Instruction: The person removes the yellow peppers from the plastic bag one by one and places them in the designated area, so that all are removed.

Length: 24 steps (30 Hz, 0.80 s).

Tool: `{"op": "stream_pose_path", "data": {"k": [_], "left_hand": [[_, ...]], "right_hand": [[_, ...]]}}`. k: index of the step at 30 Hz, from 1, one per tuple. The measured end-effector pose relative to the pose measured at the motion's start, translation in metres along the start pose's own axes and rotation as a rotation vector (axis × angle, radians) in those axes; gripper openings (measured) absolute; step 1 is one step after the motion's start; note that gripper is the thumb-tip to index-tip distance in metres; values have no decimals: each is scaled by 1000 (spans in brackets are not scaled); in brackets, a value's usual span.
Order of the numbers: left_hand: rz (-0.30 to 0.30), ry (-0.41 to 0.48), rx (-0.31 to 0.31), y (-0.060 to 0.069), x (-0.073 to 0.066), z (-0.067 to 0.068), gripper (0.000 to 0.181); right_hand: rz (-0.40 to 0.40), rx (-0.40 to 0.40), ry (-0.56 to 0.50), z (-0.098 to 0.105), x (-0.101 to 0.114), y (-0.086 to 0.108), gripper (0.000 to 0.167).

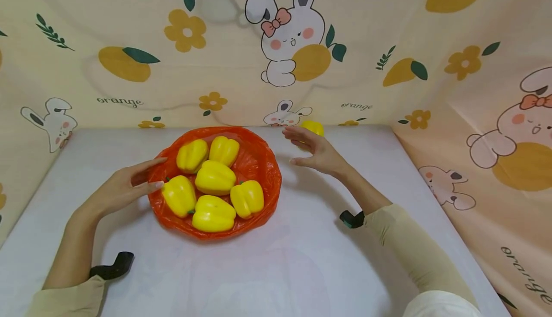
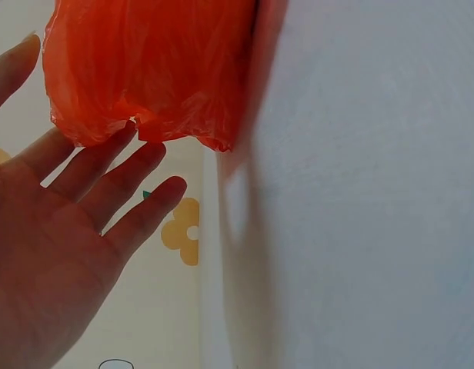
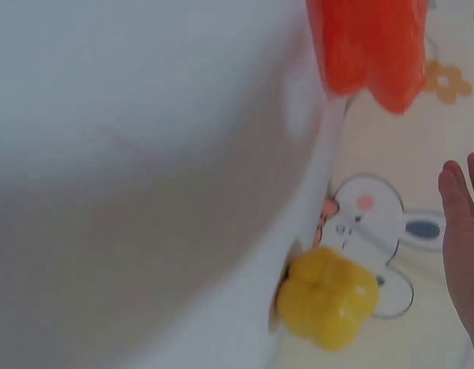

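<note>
Several yellow bell peppers (image 1: 215, 178) lie in a round container covered in red plastic (image 1: 270, 182). My left hand (image 1: 118, 190) is at the container's left rim, fingers extended and thumb over the edge; the left wrist view has the fingertips of the hand (image 2: 60, 238) by the crinkled red plastic (image 2: 152, 69). To the right of the container my right hand (image 1: 321, 154) hovers above the table, fingers apart from the thumb, holding nothing. Behind it, one more yellow pepper (image 1: 313, 127) is partly hidden; in the right wrist view this pepper (image 3: 327, 298) sits left of the hand (image 3: 464, 246).
The white table (image 1: 258, 278) meets a printed cloth backdrop (image 1: 233, 77) at its back edge, and the cloth continues along the right side. Black straps with small mounts (image 1: 114, 266) are on both wrists.
</note>
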State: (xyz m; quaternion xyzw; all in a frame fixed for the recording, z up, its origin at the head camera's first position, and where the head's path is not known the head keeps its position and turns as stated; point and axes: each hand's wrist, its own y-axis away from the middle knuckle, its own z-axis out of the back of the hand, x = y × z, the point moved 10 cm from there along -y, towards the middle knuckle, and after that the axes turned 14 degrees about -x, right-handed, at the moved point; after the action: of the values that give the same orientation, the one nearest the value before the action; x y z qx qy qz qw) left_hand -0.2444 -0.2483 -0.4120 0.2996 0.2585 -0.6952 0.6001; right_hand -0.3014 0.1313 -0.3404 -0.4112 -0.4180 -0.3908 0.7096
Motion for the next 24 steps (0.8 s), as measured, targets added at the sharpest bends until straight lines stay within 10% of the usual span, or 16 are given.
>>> {"op": "stream_pose_path", "data": {"k": [24], "left_hand": [[15, 29, 18, 1, 4, -4, 74]], "right_hand": [[75, 224, 69, -79, -16, 21, 63]]}}
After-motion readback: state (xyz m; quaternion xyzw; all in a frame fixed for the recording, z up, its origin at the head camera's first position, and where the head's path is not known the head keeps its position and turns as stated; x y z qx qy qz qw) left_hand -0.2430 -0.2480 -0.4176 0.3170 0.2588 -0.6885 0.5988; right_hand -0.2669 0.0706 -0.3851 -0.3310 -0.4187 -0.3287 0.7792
